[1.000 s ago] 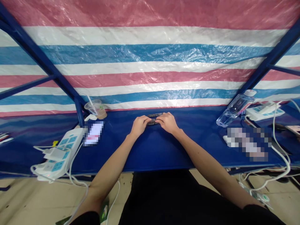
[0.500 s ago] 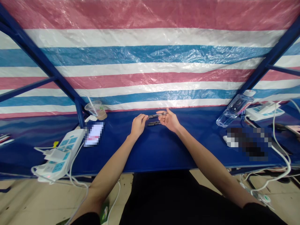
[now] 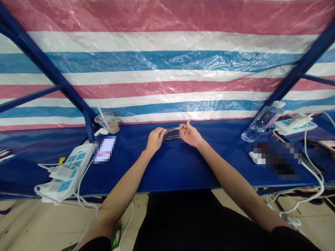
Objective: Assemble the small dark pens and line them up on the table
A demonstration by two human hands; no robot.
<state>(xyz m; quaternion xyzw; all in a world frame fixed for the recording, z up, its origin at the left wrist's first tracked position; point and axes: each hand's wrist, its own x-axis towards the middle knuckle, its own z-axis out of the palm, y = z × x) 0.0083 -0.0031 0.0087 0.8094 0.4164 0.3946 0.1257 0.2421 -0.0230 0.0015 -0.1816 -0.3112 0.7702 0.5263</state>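
Note:
A slim dark pen (image 3: 172, 129) with a shiny right part is held level just above the blue tabletop. My left hand (image 3: 156, 138) pinches its left end between thumb and fingers. At the other end, the fingers of my right hand (image 3: 192, 135) curl round the pen, the thumb pointing up. Just in front of it, on the near side, lies a second dark pen (image 3: 172, 138), its ends partly covered by my hands.
On the left are a power strip (image 3: 69, 170), a pixelated phone (image 3: 104, 150) and a plastic cup (image 3: 113, 125) with a straw. To the right are a clear bottle (image 3: 261, 120), another power strip (image 3: 295, 127) and cables. A striped sheet (image 3: 167, 83) hangs behind.
My right hand's fingers have drawn in from stretched out to curled at the pen's right end, and the hand has shifted slightly right. My left hand stays nearly in place.

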